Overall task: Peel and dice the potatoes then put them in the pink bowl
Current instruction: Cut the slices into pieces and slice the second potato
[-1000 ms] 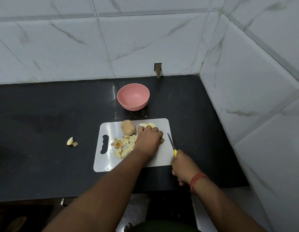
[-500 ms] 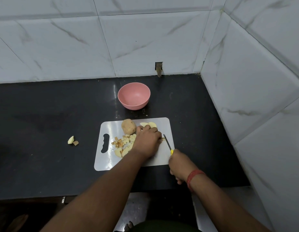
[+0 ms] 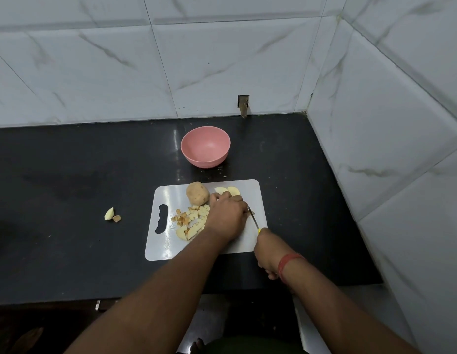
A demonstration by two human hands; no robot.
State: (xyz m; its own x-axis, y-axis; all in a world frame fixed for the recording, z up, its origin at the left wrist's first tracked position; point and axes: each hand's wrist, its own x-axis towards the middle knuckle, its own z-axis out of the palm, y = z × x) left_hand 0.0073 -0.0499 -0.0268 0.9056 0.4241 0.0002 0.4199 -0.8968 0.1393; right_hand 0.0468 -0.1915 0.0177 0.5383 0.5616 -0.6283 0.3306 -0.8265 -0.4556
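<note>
- White cutting board [image 3: 250,241] flat on the black tabletop [image 3: 69,200], handle slot to the left.
- Left hand [image 3: 226,215] knuckles-up over the board, fingers curled down on something hidden beneath.
- Right hand [image 3: 269,250] gripping a yellow-handled knife [image 3: 253,217], blade tip right beside the left hand.
- Whole unpeeled potato [image 3: 197,193] on the board, diced pieces [image 3: 194,218] in front of it, pale slices [image 3: 228,190] at the far edge.
- Pink bowl [image 3: 205,146] behind the board, apart from it.
- Two stray scraps [image 3: 112,214] on the tabletop, well left of the board.
</note>
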